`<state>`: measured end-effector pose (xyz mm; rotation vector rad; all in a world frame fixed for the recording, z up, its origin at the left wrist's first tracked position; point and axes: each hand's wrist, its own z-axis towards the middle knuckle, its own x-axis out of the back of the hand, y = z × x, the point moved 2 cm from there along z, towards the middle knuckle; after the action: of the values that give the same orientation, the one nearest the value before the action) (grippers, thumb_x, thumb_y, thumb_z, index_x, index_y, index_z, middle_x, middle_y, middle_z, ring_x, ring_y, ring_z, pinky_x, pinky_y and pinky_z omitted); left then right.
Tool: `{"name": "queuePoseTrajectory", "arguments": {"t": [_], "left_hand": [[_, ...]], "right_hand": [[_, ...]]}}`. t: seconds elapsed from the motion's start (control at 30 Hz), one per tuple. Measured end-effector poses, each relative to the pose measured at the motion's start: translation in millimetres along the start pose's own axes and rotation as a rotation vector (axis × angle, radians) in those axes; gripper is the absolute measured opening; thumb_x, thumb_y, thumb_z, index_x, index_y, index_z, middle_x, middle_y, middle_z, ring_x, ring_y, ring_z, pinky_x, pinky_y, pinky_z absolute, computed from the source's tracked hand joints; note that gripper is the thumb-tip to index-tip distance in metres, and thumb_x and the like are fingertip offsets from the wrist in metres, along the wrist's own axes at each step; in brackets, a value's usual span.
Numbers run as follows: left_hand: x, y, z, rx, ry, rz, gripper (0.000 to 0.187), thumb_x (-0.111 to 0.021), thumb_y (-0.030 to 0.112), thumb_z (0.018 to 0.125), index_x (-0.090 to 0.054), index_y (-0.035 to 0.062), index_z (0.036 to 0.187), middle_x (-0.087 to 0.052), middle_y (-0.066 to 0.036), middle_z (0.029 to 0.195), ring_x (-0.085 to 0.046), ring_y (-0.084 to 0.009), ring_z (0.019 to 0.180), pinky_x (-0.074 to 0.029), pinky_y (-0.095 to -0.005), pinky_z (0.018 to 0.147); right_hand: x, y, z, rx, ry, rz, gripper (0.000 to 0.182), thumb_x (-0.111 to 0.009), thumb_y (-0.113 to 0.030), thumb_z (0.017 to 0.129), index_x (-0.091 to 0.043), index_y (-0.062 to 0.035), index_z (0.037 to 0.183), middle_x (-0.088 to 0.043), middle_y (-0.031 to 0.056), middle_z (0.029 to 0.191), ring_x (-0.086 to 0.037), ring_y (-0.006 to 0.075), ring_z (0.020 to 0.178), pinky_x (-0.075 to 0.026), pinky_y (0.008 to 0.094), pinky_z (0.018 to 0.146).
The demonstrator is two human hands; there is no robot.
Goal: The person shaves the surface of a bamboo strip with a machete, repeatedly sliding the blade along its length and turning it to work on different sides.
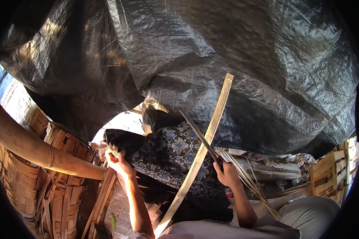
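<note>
1. Your right hand (228, 175): closed around the lower end of a long dark blade (194, 128). Blade tilts up and left, tip pointing away from you.
2. Your left hand (121, 164): fingers curled in, raised on the left. There's a blurred tan patch at the fingertips; can't tell if you're gripping anything.
3. Bamboo strip (193, 169): long, pale, slanting from your lap up to the right, between your two hands. Upper end stands free of both hands. Blade crosses in front of it, above your right hand; can't tell if they touch.
4. Patterned cloth (151, 159): dark with blue motifs, behind the strip and blade, spread between your hands.
5. Thin strips (251, 184): loose bundle just beside your right hand, running down toward your grey-clad knee (313, 213).
6. Bamboo pole (52, 157): thick, enters from the left edge, its end near your left forearm.
7. Woven basketry (18, 175): on the left, around the pole. Another woven piece (327, 171) sits far right.
8. Green leaf-like bit (113, 221): low, left of your left forearm.
9. Black sheet (247, 44): wrinkled and shiny, hangs across the whole background.
</note>
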<state>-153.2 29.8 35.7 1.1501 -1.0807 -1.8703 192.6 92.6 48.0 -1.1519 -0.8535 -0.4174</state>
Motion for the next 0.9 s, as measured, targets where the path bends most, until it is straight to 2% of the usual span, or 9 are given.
{"name": "queuePoseTrajectory", "arguments": {"t": [0.1,0.2,0.3,0.4,0.57,0.63,0.7,0.8,0.9], "left_hand": [[36,-11,11,-0.275,0.128,0.186,0.025,-0.055,-0.008,0.072,-0.05,0.0031,0.094,-0.052,0.0,0.079,-0.045,-0.0074,0.069,-0.038,-0.0214,0.06],[78,-30,0,-0.255,0.272,0.301,0.032,-0.059,-0.004,0.075,-0.048,-0.0003,0.105,-0.056,-0.007,0.09,-0.049,-0.0115,0.075,-0.04,-0.0239,0.063],[126,-53,-32,0.059,0.209,0.838,0.059,-0.07,0.017,0.075,-0.038,-0.0042,0.12,-0.045,-0.024,0.117,-0.047,-0.0289,0.106,-0.039,-0.0404,0.092],[104,-7,-70,-0.012,-0.084,1.095,0.084,-0.071,0.028,0.073,-0.022,-0.0027,0.133,-0.03,-0.027,0.132,-0.034,-0.0395,0.12,-0.03,-0.0464,0.1],[-1,76,-97,-0.17,-0.539,0.952,0.054,-0.073,0.008,0.068,-0.046,-0.0021,0.115,-0.047,-0.02,0.115,-0.044,-0.032,0.11,-0.036,-0.0397,0.092],[-14,55,-111,-0.153,-0.704,0.773,0.038,-0.073,0.012,0.071,-0.053,-0.0012,0.101,-0.058,-0.017,0.09,-0.058,-0.0282,0.081,-0.048,-0.037,0.073],[-26,37,-124,0.046,-0.826,0.582,0.031,-0.069,0.017,0.077,-0.055,-0.003,0.094,-0.059,-0.015,0.07,-0.058,-0.0278,0.06,-0.049,-0.0336,0.06],[-34,27,-127,0.301,-0.902,0.688,0.028,-0.064,0.021,0.082,-0.055,-0.0049,0.088,-0.057,-0.014,0.06,-0.054,-0.0259,0.049,-0.047,-0.0327,0.053],[-40,18,-130,0.29,-0.976,0.647,0.028,-0.062,0.021,0.083,-0.054,-0.0054,0.085,-0.053,-0.014,0.054,-0.052,-0.0228,0.048,-0.046,-0.0327,0.053]], "right_hand": [[-9,-5,4,0.051,-0.014,0.012,0.041,-0.055,-0.022,0.086,-0.049,-0.0152,0.126,-0.063,0.0165,0.071,-0.06,0.0359,0.059,-0.048,0.0411,0.053],[-21,-11,8,0.15,-0.016,0.067,0.042,-0.056,-0.022,0.085,-0.049,-0.0149,0.126,-0.063,0.0177,0.076,-0.061,0.0368,0.063,-0.05,0.0417,0.057],[-25,-23,14,0.133,-0.1,0.045,0.043,-0.057,-0.022,0.084,-0.049,-0.0137,0.125,-0.064,0.0172,0.084,-0.062,0.0362,0.068,-0.051,0.0421,0.059],[-30,-24,13,0.177,-0.135,0.015,0.046,-0.059,-0.024,0.083,-0.048,-0.0086,0.125,-0.066,0.0142,0.084,-0.063,0.0345,0.066,-0.052,0.0418,0.058],[-20,-38,17,0.113,-0.241,-0.089,0.059,-0.061,-0.041,0.081,-0.045,-0.0087,0.128,-0.065,0.0144,0.074,-0.064,0.0319,0.066,-0.052,0.0396,0.057],[-16,-39,16,0.139,-0.237,-0.137,0.063,-0.06,-0.047,0.081,-0.044,-0.0092,0.129,-0.065,0.014,0.071,-0.065,0.0317,0.066,-0.052,0.0396,0.057],[-17,-34,16,0.115,-0.229,-0.157,0.069,-0.057,-0.055,0.079,-0.043,-0.0099,0.13,-0.064,0.0133,0.068,-0.065,0.0325,0.065,-0.051,0.0407,0.057],[-11,-38,19,0.0,-0.308,-0.24,0.068,-0.053,-0.061,0.079,-0.044,-0.0122,0.126,-0.063,0.0149,0.064,-0.064,0.0332,0.062,-0.051,0.0412,0.054],[-9,-34,22,-0.007,-0.326,-0.338,0.065,-0.05,-0.065,0.078,-0.046,-0.013,0.116,-0.061,0.0142,0.058,-0.064,0.0323,0.056,-0.05,0.0405,0.05]]}}
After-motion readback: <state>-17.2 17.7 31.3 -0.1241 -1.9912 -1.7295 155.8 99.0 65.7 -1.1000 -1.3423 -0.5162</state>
